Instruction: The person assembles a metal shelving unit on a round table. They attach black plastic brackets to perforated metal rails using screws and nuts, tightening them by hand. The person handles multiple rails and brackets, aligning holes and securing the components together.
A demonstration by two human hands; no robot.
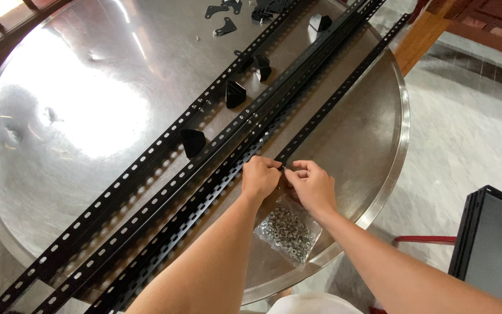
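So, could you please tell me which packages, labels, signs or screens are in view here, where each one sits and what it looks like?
Clear plastic bag: lies on the round metal table near its front edge, just below both hands; flat, see-through pouch filled with small silvery nuts or washers.
No labels, signs or screens visible.

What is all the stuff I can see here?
table: one, round, shiny steel, fills the view
slotted rails: several, black, lying diagonally across the table
corner caps: about five, black, beside the rails
flat brackets: a few, dark, far edge
bag of nuts: one, clear with silvery pieces, near edge under the hands
panel: one, black, on the floor at right
left hand: at the end of a short rail
right hand: pinching something small beside it
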